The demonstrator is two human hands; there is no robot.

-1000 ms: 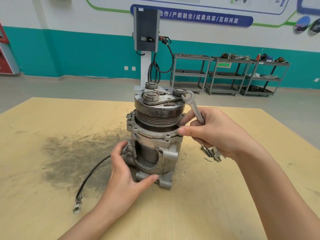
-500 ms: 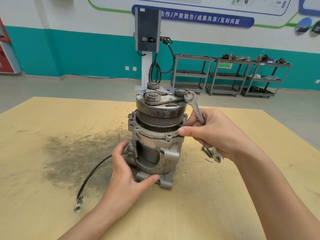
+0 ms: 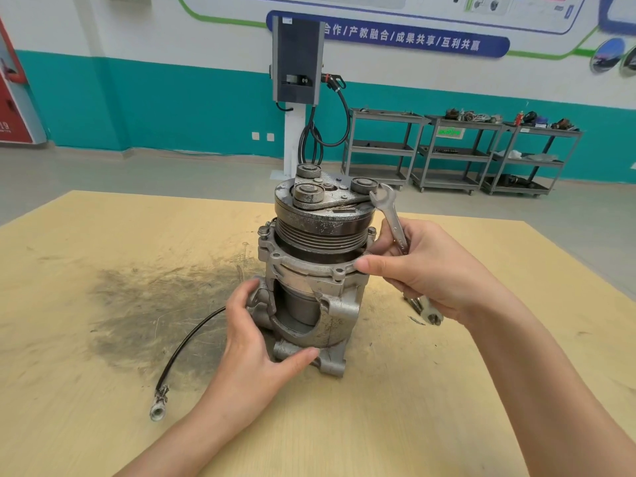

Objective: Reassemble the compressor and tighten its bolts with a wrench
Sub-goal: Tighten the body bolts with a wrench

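A grey metal compressor [image 3: 316, 270] stands upright on the wooden table [image 3: 103, 390], its grooved pulley and clutch plate on top. My left hand [image 3: 256, 342] grips the lower housing from the left, thumb across the front foot. My right hand [image 3: 430, 270] holds an open-end wrench [image 3: 390, 215] in the palm, its free jaw pointing up beside the pulley, while the thumb and fingers touch the flange on the compressor's right side. A bolt head [image 3: 263, 231] sits on the flange's left ear.
A black cable with a metal lug [image 3: 179, 352] trails left from the compressor over a dark grease stain. Loose bolts and the wrench's other end [image 3: 425, 311] show under my right wrist. Metal carts [image 3: 447, 153] and a charging post [image 3: 297, 63] stand beyond the table.
Both hands stay where they were on the compressor. The view has shifted only slightly.
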